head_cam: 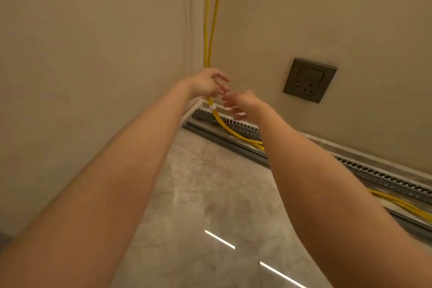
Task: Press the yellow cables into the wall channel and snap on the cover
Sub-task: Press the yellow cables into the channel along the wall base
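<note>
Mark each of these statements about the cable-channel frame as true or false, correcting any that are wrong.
1. The yellow cables run down the wall corner. True.
2. The left hand is at the cables near the corner. True.
3. The right hand grips the wall socket. False: it hovers open beside the cables, apart from the socket.
4. A white tie binds the cables just below the left hand. True.
5. The floor-level channel is fully covered. False: its slotted inside shows, with cables lying along it.
</note>
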{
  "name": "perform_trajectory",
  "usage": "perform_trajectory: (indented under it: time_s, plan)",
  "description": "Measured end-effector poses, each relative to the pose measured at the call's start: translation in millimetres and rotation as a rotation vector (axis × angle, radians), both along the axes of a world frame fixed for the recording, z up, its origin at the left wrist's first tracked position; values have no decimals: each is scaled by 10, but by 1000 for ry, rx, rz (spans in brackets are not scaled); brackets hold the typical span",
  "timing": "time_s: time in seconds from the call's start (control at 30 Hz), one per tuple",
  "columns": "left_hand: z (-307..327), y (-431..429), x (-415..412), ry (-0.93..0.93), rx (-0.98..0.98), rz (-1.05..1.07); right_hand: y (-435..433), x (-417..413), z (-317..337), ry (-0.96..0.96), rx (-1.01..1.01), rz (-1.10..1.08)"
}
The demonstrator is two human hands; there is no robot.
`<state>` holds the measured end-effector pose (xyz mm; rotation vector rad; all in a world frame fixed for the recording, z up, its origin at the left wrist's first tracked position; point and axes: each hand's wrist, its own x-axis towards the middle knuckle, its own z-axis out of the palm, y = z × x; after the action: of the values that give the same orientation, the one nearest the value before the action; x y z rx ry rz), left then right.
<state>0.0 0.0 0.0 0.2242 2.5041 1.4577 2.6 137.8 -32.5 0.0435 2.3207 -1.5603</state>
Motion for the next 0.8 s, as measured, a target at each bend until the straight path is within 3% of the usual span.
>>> perform_trajectory:
  time_s: [0.17,0.33,0.4,0.53,0.8]
  plan:
    - [-234,131,-132,54,-190,-37,-96,-27,-290,22,406,132]
    - [-449,121,-171,223,-868,-359,-138,-55,-478,211,639,208]
    - [-506,107,-195,293,-1014,-417,-155,-52,-514,274,775,260]
    - [-458,5,-290,297,-1054,-436,-111,29,-503,309,898,285]
    - [-287,-126,-464,295,-975,-350,515,20,-271,179,755,145]
